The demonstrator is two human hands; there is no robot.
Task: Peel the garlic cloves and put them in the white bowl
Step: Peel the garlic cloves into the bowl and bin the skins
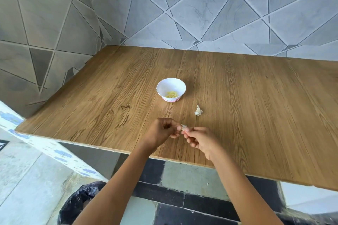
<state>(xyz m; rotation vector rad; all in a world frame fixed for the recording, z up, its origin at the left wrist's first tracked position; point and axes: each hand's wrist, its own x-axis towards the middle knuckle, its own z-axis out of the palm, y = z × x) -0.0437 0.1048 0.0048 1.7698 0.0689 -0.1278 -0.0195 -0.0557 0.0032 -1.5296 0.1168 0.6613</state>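
Garlic clove (pixel 184 127), pinched by both hands' fingers (pixel 188 134)

One white bowl (pixel 171 85), two garlic pieces (pixel 198 110) (pixel 184 127)

Brown wood-grain tabletop (pixel 256 115) fills centre. Grey geometric-patterned tile wall (pixel 201 14) across top. Black plastic bin bag (pixel 80 204) lower left. Dark and grey floor tiles (pixel 175 175) along bottom.
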